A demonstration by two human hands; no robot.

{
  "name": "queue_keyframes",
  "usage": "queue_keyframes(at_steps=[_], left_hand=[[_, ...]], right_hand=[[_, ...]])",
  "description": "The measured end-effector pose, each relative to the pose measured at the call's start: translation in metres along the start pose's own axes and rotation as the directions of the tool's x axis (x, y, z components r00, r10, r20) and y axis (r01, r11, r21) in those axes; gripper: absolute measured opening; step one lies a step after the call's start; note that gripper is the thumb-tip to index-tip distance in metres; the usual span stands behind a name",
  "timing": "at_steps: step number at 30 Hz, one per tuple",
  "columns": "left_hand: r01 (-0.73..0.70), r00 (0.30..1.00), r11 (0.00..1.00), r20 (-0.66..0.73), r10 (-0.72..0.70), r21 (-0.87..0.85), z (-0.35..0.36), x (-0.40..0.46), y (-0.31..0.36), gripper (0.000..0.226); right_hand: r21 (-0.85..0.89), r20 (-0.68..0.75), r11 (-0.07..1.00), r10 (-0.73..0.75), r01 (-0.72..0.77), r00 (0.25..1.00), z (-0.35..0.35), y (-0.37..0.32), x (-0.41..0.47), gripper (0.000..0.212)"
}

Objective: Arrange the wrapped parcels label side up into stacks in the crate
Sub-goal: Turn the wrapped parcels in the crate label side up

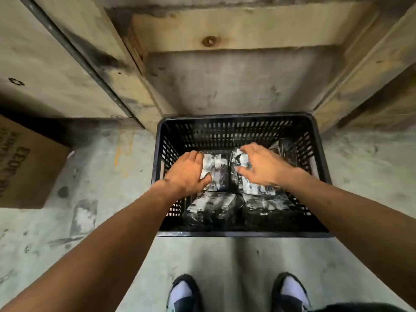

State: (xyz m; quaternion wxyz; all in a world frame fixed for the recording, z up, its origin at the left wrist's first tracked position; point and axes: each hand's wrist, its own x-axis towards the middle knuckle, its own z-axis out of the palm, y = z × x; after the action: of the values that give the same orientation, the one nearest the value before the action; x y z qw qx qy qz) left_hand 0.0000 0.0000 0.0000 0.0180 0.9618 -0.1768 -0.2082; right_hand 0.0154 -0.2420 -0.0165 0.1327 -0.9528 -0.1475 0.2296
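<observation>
**Both hands on parcels in the crate**

A cardboard box (27,167) sits at the far left on the concrete floor (126,154), well apart from the crate; printed text runs along its side, too blurred to read.

The black slotted crate (245,234) stands on the floor, right of centre; its far wall lies just beside wooden boards (236,30).

The left hand (188,174) reaches into the left half of the crate; it lies palm down, fingers loosely extended, thumb touching the far-left parcel (216,170); it is open, with no grip closed on anything.

Near-left parcel (209,206) lies below that hand, white label up; it touches the near-right parcel (267,204), also label up.

The right hand (263,166) lies palm down over the far-right parcel (242,163); fingers are spread and slightly curled, thumb on the wrap; the hand is open, resting rather than gripping.

A further parcel (284,149) leans tilted in the far-right corner; its label side cannot be told.

Two shoes (184,293) show at the near edge, well apart from the crate.
</observation>
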Motion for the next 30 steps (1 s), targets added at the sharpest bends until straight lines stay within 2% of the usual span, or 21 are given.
queue_keyframes(at_steps=[7, 13, 20, 26, 30], left_hand=[[-0.062, 0.993, 0.995, -0.094, 0.069, 0.076, 0.067, 0.062, -0.025, 0.059], [-0.127, 0.97, 0.976, -0.184, 0.159, 0.174, 0.084, 0.086, -0.036, 0.064], [-0.122, 0.992, 0.978, -0.006, 0.125, 0.167, 0.101, 0.084, -0.035, 0.074], [-0.053, 0.997, 0.99, 0.058, 0.046, 0.129, 0.143, 0.094, -0.036, 0.078], [-0.059, 0.997, 0.989, 0.048, 0.053, 0.135, 0.157, 0.103, -0.032, 0.085]], right_hand=[[-0.179, -0.095, 0.97, -0.186, 0.167, 0.978, 0.059, 0.028, 0.063, 0.073], [-0.278, -0.142, 0.931, -0.285, 0.238, 0.948, 0.073, 0.041, 0.08, 0.073], [-0.336, -0.002, 0.894, -0.314, 0.295, 0.949, 0.093, 0.029, 0.075, 0.077], [-0.4, 0.054, 0.865, -0.308, 0.303, 0.95, 0.127, 0.027, 0.096, 0.074], [-0.422, 0.094, 0.851, -0.303, 0.314, 0.948, 0.14, 0.025, 0.105, 0.078]])
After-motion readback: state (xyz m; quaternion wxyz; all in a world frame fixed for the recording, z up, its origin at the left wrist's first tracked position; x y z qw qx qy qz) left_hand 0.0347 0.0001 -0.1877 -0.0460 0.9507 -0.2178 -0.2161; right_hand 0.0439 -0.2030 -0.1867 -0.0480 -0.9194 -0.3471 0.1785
